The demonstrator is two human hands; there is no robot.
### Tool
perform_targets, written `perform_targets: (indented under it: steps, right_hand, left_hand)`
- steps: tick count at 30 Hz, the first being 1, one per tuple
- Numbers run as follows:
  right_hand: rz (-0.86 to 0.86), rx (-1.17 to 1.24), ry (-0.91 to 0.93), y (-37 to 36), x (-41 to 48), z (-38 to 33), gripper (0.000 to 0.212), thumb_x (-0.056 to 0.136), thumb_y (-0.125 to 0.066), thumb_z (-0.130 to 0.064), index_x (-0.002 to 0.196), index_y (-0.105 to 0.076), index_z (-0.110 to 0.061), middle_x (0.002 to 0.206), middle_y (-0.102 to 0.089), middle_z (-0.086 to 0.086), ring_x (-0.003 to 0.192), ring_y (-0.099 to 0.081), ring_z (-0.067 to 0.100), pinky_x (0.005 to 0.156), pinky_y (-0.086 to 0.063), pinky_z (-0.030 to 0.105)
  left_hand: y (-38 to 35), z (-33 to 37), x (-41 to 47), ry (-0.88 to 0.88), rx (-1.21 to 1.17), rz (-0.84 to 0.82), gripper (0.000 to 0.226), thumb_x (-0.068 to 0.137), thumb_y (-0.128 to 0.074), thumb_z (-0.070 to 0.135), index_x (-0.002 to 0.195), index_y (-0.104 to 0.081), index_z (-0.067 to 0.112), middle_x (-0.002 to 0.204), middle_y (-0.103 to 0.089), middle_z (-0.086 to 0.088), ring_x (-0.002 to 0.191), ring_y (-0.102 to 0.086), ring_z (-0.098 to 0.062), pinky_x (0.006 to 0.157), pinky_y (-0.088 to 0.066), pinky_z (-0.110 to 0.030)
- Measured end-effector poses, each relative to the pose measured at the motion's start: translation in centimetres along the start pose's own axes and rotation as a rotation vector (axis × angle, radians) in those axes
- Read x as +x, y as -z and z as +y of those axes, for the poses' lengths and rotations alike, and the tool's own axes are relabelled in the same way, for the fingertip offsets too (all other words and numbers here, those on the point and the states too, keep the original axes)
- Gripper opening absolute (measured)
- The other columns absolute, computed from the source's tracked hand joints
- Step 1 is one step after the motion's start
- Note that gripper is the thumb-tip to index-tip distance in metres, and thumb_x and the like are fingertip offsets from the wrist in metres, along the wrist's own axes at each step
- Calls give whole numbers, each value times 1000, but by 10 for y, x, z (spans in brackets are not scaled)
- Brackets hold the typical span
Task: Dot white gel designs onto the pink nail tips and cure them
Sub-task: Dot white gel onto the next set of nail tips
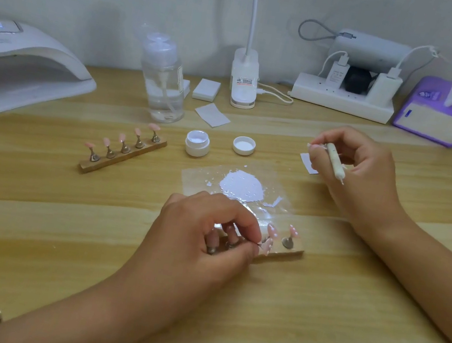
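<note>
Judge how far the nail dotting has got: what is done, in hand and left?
Done: two tips on the near holder show white dots. In hand: the left hand pinches another tip there; the right hand holds the pen, away from the gel. Left: the far holder's five tips look plain; none sits in the lamp.

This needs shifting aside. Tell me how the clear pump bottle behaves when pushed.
The pump bottle stands tall on a narrow base, so a high push could tip it. Only its lower part looks filled, so it is probably light and may slide easily.
</note>
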State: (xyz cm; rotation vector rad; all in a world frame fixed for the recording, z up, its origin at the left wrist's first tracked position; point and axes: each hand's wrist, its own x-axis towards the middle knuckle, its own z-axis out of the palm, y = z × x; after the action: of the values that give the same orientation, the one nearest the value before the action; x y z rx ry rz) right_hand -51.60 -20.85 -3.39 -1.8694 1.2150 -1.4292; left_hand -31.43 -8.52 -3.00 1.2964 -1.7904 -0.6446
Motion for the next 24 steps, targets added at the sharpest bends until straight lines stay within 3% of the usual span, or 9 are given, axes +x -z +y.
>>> perform_targets:
  steps: [2,8,10,12,16,19,22,24]
  right_hand:
    - [0,2,5,0,0,1,8,80,-65,-23,76,-67,-30,76,-69,10,74,-61,45,64,-51,50]
    - [-2,-13,22,0,0,2,8,80,-65,-26,76,-66,-32,74,-69,2,73,-62,42,63,-51,47]
    - [-7,-20,29,0,1,3,6,80,-65,-26,77,-67,-32,74,-69,2,72,-63,41,63,-51,47]
    - [-12,-22,34,1,0,3,4,80,-64,-29,78,-67,-31,75,-68,3,72,-62,41,63,-51,47]
    - [-15,-24,31,1,0,3,3,79,-64,-32,78,-67,-32,75,-69,3,73,-63,41,63,-52,47]
    - [-10,-19,25,0,0,4,5,80,-65,-27,78,-67,-30,75,-69,4,73,-62,42,64,-52,47]
    - [-9,-14,21,-1,1,4,9,82,-67,-21,78,-68,-29,75,-69,6,74,-61,43,64,-51,47]
    - [-7,-13,22,-1,1,4,13,83,-68,-17,78,-68,-29,76,-69,7,74,-61,43,63,-51,46]
  left_hand:
    - [1,1,0,-22,24,10,15,73,-72,43,84,-70,32,81,-67,21,74,-60,-15,70,-38,-27]
    - [1,1,-1,-81,54,25,9,76,-74,24,77,-71,33,84,-69,21,84,-63,-10,76,-42,-26]
    - [1,1,-2,-48,-11,17,7,78,-73,23,77,-70,30,82,-68,16,82,-63,-12,69,-43,-27]
    - [1,1,-2,-28,-65,8,9,79,-72,20,78,-68,28,81,-66,12,74,-61,-8,63,-40,-17]
    - [2,-1,0,26,-221,1,11,81,-70,15,77,-67,25,81,-62,9,54,-43,-1,52,-34,-8]
    - [0,-3,1,44,-241,-32,10,81,-69,15,77,-67,25,78,-61,12,50,-41,-11,50,-33,-10]
    - [-2,-3,2,34,-184,-62,15,83,-72,10,77,-68,24,74,-60,14,51,-45,-2,52,-33,-8]
    - [-3,-3,3,8,-61,-70,10,82,-73,19,78,-68,26,75,-63,16,62,-53,-2,58,-33,-9]
